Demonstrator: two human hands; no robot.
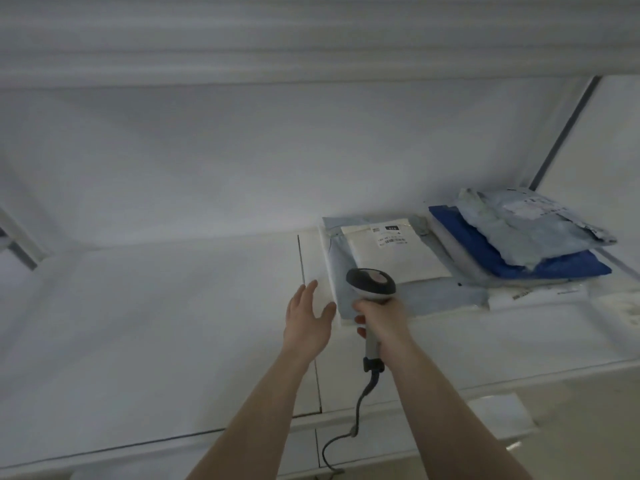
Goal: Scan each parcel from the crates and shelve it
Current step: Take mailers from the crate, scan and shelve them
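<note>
A person's right hand (379, 315) grips the handle of a corded scanner (371, 282), its fingers (360, 320) wrapped round it and its head held over the near corner of a stack of parcels on a white shelf (156, 306). The left hand (308, 317) hovers just left of the stack, fingers spread and holding nothing. A white parcel (394, 254) with a barcode label lies on top of the stack. To the right a crumpled pale-blue parcel (526, 230) rests on a dark-blue one (485, 251). The scanner's cable (349, 431) hangs below the shelf edge.
</note>
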